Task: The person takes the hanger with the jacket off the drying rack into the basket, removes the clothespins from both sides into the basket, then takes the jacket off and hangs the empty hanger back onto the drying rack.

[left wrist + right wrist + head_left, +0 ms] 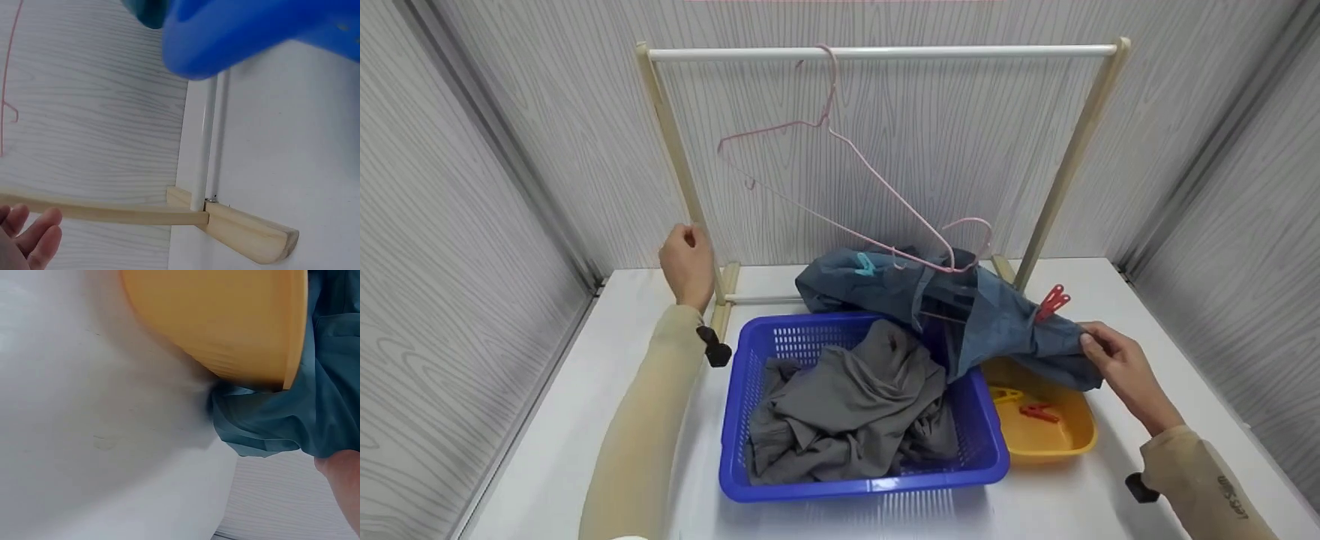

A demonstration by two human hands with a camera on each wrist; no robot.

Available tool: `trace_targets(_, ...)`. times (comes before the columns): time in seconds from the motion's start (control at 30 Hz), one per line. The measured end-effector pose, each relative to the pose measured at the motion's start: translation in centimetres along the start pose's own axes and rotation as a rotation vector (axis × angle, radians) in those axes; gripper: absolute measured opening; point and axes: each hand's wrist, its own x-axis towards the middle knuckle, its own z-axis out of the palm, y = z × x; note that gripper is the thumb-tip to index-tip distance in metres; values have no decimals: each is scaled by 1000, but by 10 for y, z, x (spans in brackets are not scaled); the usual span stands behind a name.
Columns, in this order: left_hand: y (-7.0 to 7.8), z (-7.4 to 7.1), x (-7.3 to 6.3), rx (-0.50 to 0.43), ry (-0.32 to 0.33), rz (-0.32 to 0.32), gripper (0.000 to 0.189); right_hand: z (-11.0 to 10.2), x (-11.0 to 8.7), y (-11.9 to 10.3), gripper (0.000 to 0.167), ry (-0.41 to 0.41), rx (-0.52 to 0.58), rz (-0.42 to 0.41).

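Pale wood-grain walls (487, 247) enclose the white table (559, 439) in front of you, and a rack (997, 52) stands at its far edge. Your right hand (1121, 364) pinches the right end of the blue cloth (1005, 322), which stretches from behind the basket (870, 486) across its right rear corner and over the back of the yellow bowl (1057, 444). A teal clip (865, 264) and a red clip (1053, 301) sit on that cloth, and a pink hook (987, 232) rises beside it. Your left hand (688, 259) holds nothing, its fingers loosely curled near the rack's left post. A pink hanger (826, 118) hangs tilted from the rail, its lower corner in front of the blue cloth. Grey cloth (855, 405) lies crumpled in your blue basket; the bowl just right of it holds a yellow clip (1006, 394) and another red one.
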Motion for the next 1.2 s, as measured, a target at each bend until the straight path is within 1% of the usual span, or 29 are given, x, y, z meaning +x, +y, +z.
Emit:
trace_targets(0.03,4,3,-2,-9,-30,35,27,0,-1,1,26,-3,1,3)
trace_targets(0.07,8,7,-5,-29,-89,66,25,1,-1,1,27,-7,3,8)
trace_targets(0.1,13,10,-8,-46,-167,94,23,1,-2,1,27,-10,2,12)
trace_targets(0.13,18,13,-11,-56,-257,123,20,1,-3,2,27,-13,3,17)
trace_targets(0.2,27,19,-20,-56,-472,176,20,2,-4,2,29,-26,3,25)
trace_targets(0.23,32,23,-25,-48,-583,194,24,2,-5,2,29,-31,3,29)
trace_targets(0.3,41,28,-36,-18,-791,254,35,2,-8,3,29,-42,5,32)
trace_targets(0.37,48,33,-47,21,-955,340,45,2,-11,4,28,-54,9,32)
trace_targets(0.4,51,36,-52,41,-1016,382,48,3,-12,4,28,-58,12,32)
trace_targets(0.43,53,39,-57,71,-1057,428,49,3,-13,3,28,-62,14,31)
trace_targets(0.47,55,41,-61,98,-1080,482,49,3,-13,2,28,-62,15,29)
trace_targets(0.5,57,43,-64,125,-1089,529,48,4,-14,1,27,-59,17,26)
trace_targets(0.57,57,45,-69,176,-1074,604,40,4,-13,-2,26,-48,17,11)
trace_targets(0.67,54,43,-73,195,-1027,658,20,6,-12,-8,23,-27,31,-30)
trace_targets(0.77,50,32,-73,174,-1007,670,11,10,-12,-15,19,-36,31,-103)
trace_targets(0.87,50,15,-74,169,-1017,657,10,12,-14,-19,19,-63,31,-167)
trace_targets(1.0,50,-1,-80,201,-1050,649,12,14,-22,-18,21,-89,70,-171)
trace_targets(1.07,48,-7,-84,225,-1068,652,13,16,-25,-16,22,-105,79,-162)
trace_targets(1.13,43,-13,-86,235,-1073,646,13,19,-26,-15,22,-115,81,-152)
trace_targets(1.2,37,-18,-88,231,-1055,628,13,24,-26,-16,23,-119,68,-131)
